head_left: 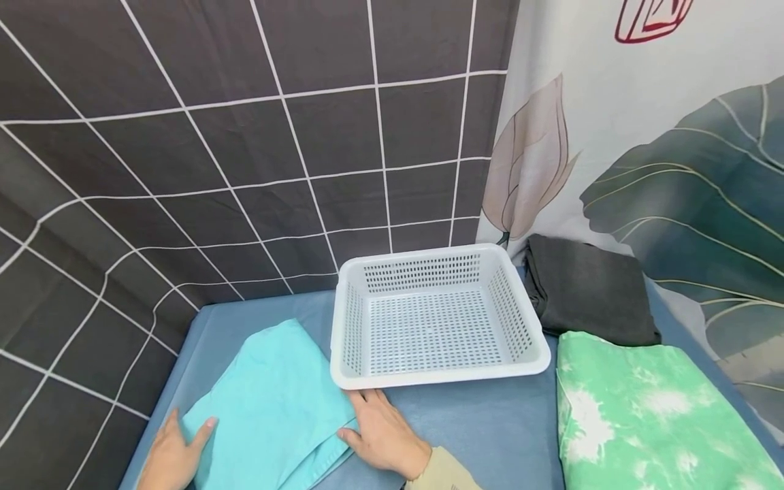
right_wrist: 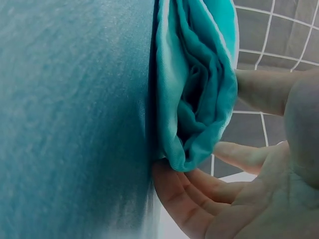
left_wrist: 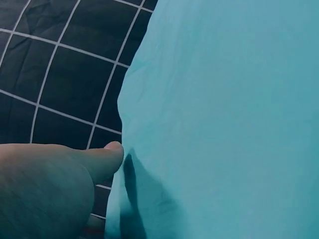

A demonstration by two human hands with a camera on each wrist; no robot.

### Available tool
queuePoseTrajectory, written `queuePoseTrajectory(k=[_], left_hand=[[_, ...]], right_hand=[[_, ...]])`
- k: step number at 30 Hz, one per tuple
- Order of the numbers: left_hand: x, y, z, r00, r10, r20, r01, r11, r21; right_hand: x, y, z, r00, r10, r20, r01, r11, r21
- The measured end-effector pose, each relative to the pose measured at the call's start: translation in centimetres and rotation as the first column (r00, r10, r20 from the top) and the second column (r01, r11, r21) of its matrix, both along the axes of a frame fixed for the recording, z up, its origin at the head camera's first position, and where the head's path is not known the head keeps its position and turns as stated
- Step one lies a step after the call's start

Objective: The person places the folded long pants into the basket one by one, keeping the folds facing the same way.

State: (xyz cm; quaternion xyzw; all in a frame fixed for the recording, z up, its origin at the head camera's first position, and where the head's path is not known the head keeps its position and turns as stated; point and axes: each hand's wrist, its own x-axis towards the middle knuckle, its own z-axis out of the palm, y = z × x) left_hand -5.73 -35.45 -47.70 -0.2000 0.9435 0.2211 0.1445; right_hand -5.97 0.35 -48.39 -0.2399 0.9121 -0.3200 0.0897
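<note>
A folded turquoise cloth (head_left: 269, 401) lies on the blue surface. At its left edge is my left hand (head_left: 170, 454), its thumb reaching over the margin; the left wrist view shows the thumb (left_wrist: 107, 158) touching that edge, other fingers hidden. My right hand (head_left: 386, 432) rests at the cloth's right corner, fingers extended toward the basket's front rim. In the right wrist view, the rolled layers of the cloth's edge (right_wrist: 197, 99) show. The right thumb (right_wrist: 264, 89) touches its upper side, while the fingertips reach its lower corner against the surface.
A white perforated basket (head_left: 435, 378) stands just beyond my right hand. To its right lies a folded dark grey cloth (head_left: 591, 289), and nearer a green and white tie-dyed cloth (head_left: 649, 415). Gridded dark fabric (head_left: 233, 150) hangs behind and at left; a leaf-patterned curtain (head_left: 680, 177) hangs right.
</note>
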Motion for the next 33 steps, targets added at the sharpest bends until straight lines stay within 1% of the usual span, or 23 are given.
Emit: queuePoseTrajectory(k=[3,5,10,18,22,26,29,33], left_hand=[[0.11,-0.22,0.15,1.000,-0.022,0.019,0.022,1.000,-0.016],[0.08,-0.25,0.22,0.999,-0.032,0.017,0.033,0.999,-0.020],[-0.13,-0.02,0.21,1.000,-0.010,-0.009,0.010,1.000,-0.013],[0.07,-0.11,-0.35,0.998,0.030,-0.050,-0.029,0.999,0.027],[0.06,-0.26,-0.21,0.996,0.020,-0.085,-0.017,0.999,0.040],[-0.04,-0.45,0.03,0.996,0.011,-0.090,-0.004,0.997,0.080],[0.07,-0.42,0.07,0.996,0.030,-0.082,-0.020,0.993,0.114],[0.37,-0.27,-0.03,0.993,0.072,-0.099,-0.058,0.989,0.137]], right_hand=[[0.00,-0.13,-0.04,1.000,-0.006,0.007,0.006,1.000,0.007],[-0.05,-0.19,-0.05,1.000,-0.004,0.015,0.004,1.000,0.003],[-0.21,-0.30,0.00,0.999,0.009,0.034,-0.008,1.000,-0.018],[-0.25,-0.22,-0.44,0.999,0.035,0.018,-0.035,0.999,-0.039],[-0.37,-0.19,-0.70,0.999,0.048,0.009,-0.047,0.996,-0.070],[-0.49,-0.12,-0.65,0.998,0.050,0.025,-0.047,0.992,-0.115],[-0.52,-0.05,-0.47,0.998,0.051,0.032,-0.046,0.990,-0.131],[-0.40,-0.03,-0.35,0.998,0.053,0.036,-0.048,0.989,-0.141]])
